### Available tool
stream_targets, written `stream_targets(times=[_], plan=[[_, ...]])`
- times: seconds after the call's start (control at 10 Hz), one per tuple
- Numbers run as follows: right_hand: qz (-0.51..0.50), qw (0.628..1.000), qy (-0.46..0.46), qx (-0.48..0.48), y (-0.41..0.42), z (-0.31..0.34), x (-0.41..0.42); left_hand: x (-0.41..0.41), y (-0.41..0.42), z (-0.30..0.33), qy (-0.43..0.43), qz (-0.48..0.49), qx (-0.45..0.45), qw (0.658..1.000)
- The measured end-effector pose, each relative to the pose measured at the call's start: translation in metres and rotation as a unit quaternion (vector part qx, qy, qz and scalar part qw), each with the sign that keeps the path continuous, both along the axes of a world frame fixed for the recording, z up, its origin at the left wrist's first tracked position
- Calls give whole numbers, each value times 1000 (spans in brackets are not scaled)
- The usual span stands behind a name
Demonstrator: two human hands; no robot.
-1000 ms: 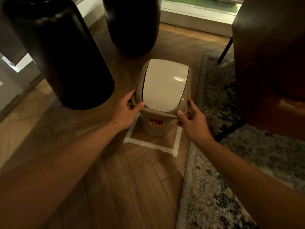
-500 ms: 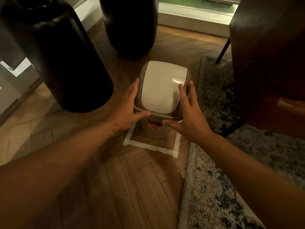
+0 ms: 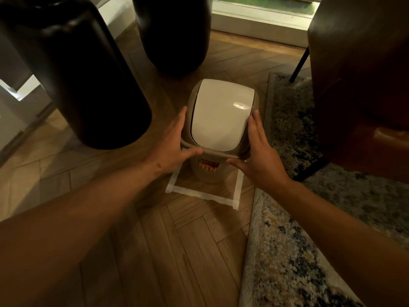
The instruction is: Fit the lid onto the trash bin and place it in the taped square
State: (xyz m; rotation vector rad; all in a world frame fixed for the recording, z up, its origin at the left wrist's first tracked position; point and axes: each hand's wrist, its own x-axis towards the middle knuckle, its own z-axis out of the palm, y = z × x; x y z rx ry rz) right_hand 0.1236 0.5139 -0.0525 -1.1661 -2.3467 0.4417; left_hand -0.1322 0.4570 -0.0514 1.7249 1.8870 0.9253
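Trash bin: small tan plastic body, upright on the wooden floor; orange lettering on the near face, partly hidden under the lid's rim; base sits inside the taped square, toward its far side.
Lid: tan collar with a pale swing flap; seated on top of the bin; looks level and fully down all round, though the far edge cannot be checked from here.
Taped square: pale tape on the floor; near edge and both side edges visible; far edge hidden behind the bin; right side runs just beside the rug.
Left hand: open, fingers extended along the left side of the lid collar, thumb lying across its near rim; touching, not clenched.
Right hand: open, fingers flat against the right side of the collar, thumb reaching under the near rim; touching or very close, not gripping.
Rug: patterned, to the right of the square; bin not on it.
Dark vases: two tall dark vessels on the floor left and behind; well clear of the bin.
Armchair: brown, far right; apart from the bin.
Progress: lid fitting appears done; placement appears done, bin standing within the tape.
Remaining: by judgement little; perhaps a last press to confirm the lid's seat or a nudge to centre the bin, then letting go.
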Motion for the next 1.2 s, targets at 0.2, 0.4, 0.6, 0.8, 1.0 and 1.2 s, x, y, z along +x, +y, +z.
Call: stream_targets(times=[0.2,0.4,0.6,0.8,1.0,1.2], plan=[[10,1000,-23,13,9,3,-3,0,0,6,32,7,-7,999],[12,999,-38,35,3,4,3,2,-3,6,48,9,-13,999],[7,998,-41,37,0,6,2,1,-2,7,45,0,-14,999],[10,999,-38,36,-3,3,0,3,-3,8,36,-3,-11,999],[5,999,-43,29,-5,9,0,2,-6,11,43,-11,-19,999],[24,999,-39,15,-10,45,3,-2,-22,33,62,-4,-36,997]])
